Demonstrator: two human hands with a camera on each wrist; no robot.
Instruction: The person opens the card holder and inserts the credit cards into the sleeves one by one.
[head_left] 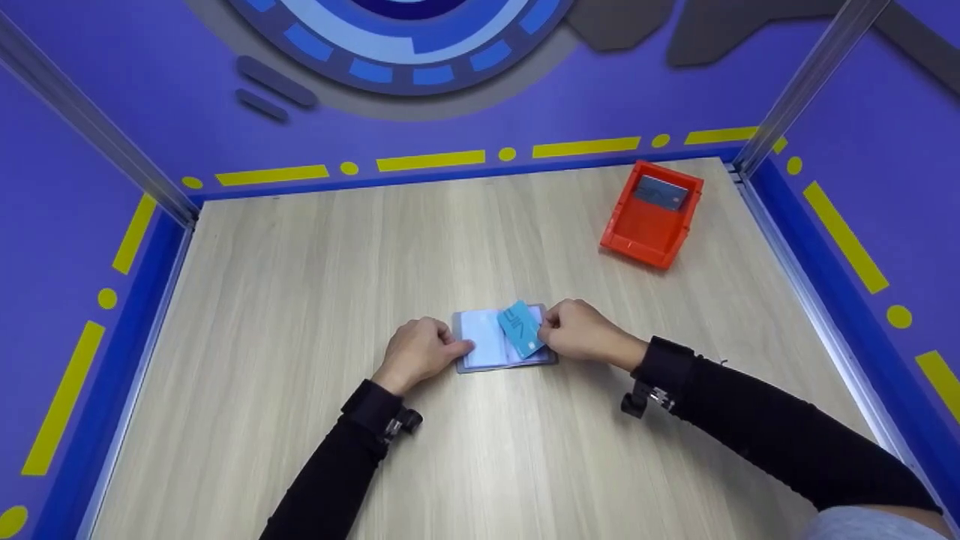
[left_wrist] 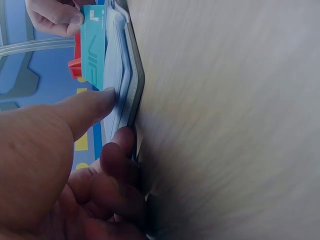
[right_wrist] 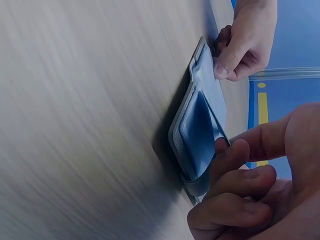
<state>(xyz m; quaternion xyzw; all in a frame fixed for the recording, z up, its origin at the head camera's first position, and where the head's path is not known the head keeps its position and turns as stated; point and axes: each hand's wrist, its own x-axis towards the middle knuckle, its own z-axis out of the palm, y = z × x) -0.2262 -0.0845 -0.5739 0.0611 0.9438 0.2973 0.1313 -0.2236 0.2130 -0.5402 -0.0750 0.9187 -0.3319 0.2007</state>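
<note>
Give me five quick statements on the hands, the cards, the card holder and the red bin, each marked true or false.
1. The right hand pinches the teal card. True.
2. The red bin has a gray card inside. True.
3. The teal card lies inside the red bin. False: it is held over the card holder.
4. The card holder is folded closed. False: it lies open on the wooden tabletop.
5. The left hand grips the card holder's left edge. True.
</note>
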